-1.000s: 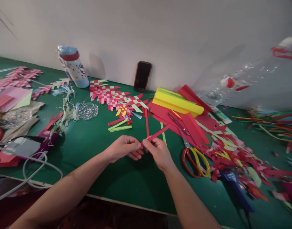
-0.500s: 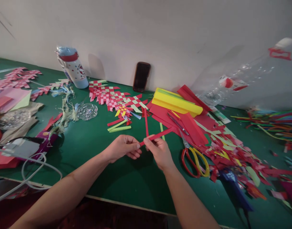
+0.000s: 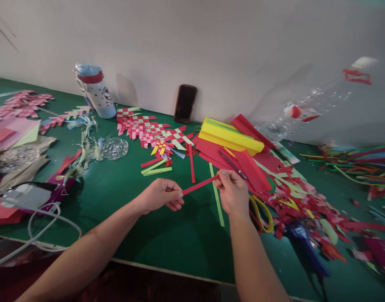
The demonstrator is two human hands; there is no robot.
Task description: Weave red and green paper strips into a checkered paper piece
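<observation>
Left grip [image 3: 162, 195] and right grip [image 3: 233, 191] are each closed in a thumb-and-finger pinch on opposite ends of a red strip [image 3: 200, 185]. The strip runs straight over the bench [image 3: 180, 239], between its front and rear edges; its long axis slants, right end nearer the rear edge.

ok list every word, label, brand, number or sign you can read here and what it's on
None can be read with certainty.
Polka-dot flask: lettering by its printed figure, too small to read.
Clear plastic bottle: red-and-white label, too blurred to read.
Blue corded tool: pale marking, too blurred to read.
Purple item at left: round mark, too small to read.
Phone: dark screen, no text visible.
</observation>
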